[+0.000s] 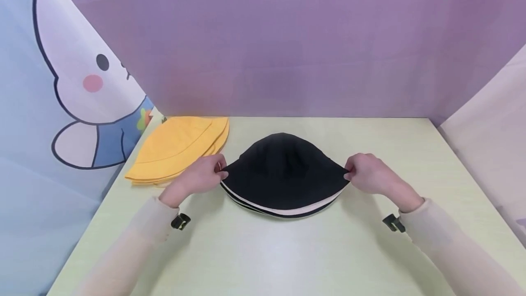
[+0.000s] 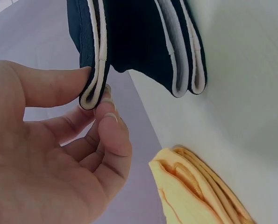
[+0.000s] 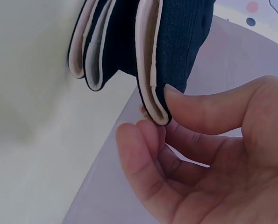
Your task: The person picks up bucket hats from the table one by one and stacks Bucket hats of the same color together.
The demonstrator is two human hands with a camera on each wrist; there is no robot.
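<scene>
A black bucket hat (image 1: 283, 168) with a pale lining, folded flat, spans the space between both hands. My left hand (image 1: 200, 176) pinches its left brim corner between thumb and fingers. At the opposite corner, my right hand (image 1: 373, 175) pinches the brim the same way. More folded dark hats (image 2: 181, 60) lie beneath it on the table; in the wrist views a gap separates their folded corners from the held one. From the head, only their curved brim edges show below the top hat.
Several folded yellow bucket hats (image 1: 176, 150) are stacked at the back left of the pale table (image 1: 271, 259), just beyond the left hand. A purple curtain (image 1: 287, 49) rises behind the table. Printed cloth with a cartoon figure (image 1: 90, 58) hangs along the left side.
</scene>
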